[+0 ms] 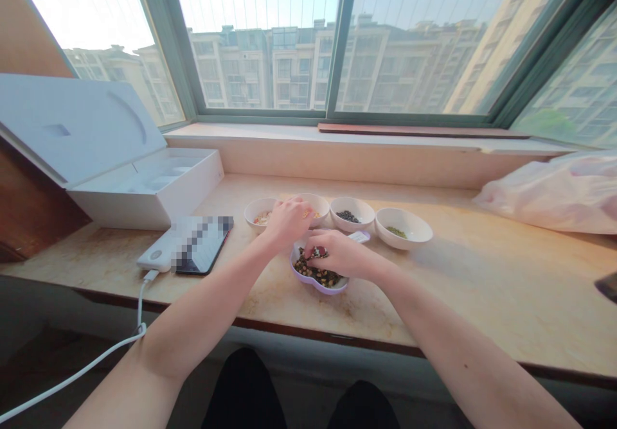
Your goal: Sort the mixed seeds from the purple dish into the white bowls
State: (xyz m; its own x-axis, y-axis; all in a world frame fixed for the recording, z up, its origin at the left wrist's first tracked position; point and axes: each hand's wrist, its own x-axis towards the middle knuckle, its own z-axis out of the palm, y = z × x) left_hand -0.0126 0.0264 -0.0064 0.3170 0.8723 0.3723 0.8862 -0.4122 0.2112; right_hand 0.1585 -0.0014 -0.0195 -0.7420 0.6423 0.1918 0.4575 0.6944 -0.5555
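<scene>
My right hand [340, 253] is pinched over a lilac scalloped dish [318, 288] holding a dark mix of seeds and flakes, with dark bits at its fingertips. My left hand [288, 225] hangs curled just behind it, above a row of white bowls. It partly hides a bowl of pale grains [255, 214] and a bowl of yellow pieces [318, 205]. Whether it holds anything is hidden. Farther right stand a bowl of black seeds [351, 214] and a bowl of green bits [402, 228].
A marble windowsill counter [482, 288] carries everything. At left are an open white box [144, 185], a white power bank [161, 249] with a cable, and a pixelated phone [202, 246]. A pale plastic bag [544, 198] lies at right, below the window.
</scene>
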